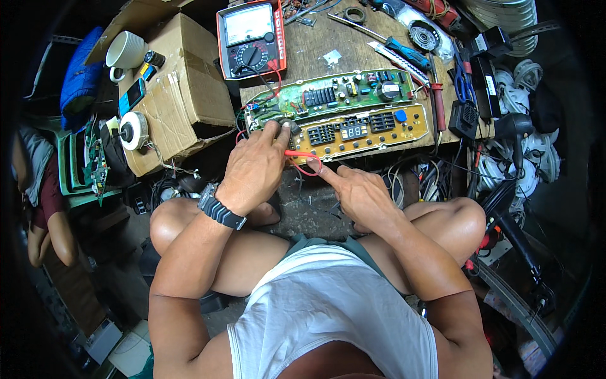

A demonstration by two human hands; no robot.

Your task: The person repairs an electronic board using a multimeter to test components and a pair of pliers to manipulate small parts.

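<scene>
White mug (126, 49), brown cardboard box (205, 88)

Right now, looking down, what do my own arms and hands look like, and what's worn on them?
No sleeves: you wear a white sleeveless fabric top. Your left hand is ungloved, with a dark wristwatch on a black ribbed strap. Your right hand is ungloved too, its wrist bare.

- Our left hand (255, 167) lies over the left end of the boards, a red probe (300, 153) jutting from beside it.
- Our right hand (366, 197) points its forefinger near the probe.
- We see a green board (297, 104) behind a yellow board (372, 140).
- Beyond lies a meter (252, 41).
</scene>
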